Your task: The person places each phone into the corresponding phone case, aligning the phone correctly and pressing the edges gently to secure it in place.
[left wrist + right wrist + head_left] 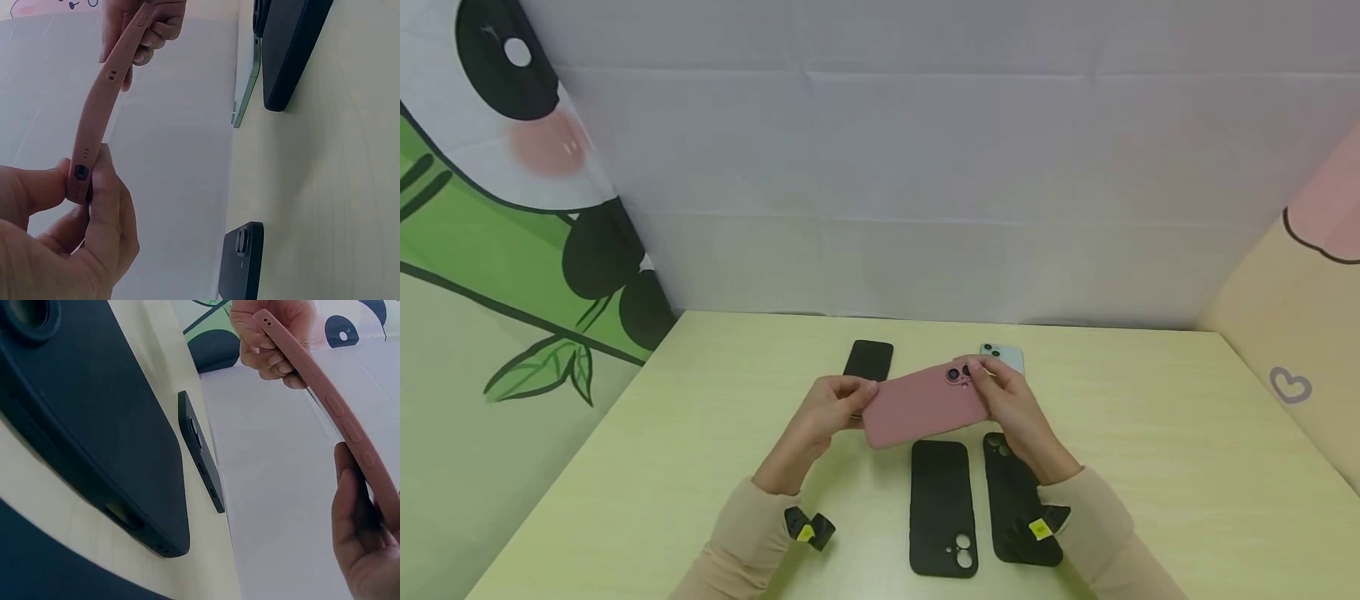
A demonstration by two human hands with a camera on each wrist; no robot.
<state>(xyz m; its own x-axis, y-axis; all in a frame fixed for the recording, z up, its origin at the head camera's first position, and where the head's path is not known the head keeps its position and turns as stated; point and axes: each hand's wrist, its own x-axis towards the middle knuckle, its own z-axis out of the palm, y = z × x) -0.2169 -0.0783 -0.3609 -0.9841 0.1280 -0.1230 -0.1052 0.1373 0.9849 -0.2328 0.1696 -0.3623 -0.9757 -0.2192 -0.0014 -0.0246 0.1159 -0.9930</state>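
Observation:
In the head view, a pink phone case (921, 408) with a phone's camera lenses showing in its cutout is up over the table, its back toward me. My left hand (831, 407) pinches the left end between thumb and fingers, while my right hand (1011, 408) grips the right end, thumb beside the lenses. Seen edge-on from the left wrist, the pink case (97, 119) shows a port opening near the left thumb. From the right wrist, its long edge with side buttons appears, the right hand (369, 550) around one end.
Two black phone cases (943, 508) lie on the table (662, 467) nearer me, the right one (1018, 517) partly behind my right wrist. Farther back are a black phone (869, 360) and a light green phone (1006, 356), both partly covered from view. A pale wall sheet (887, 167) stands behind.

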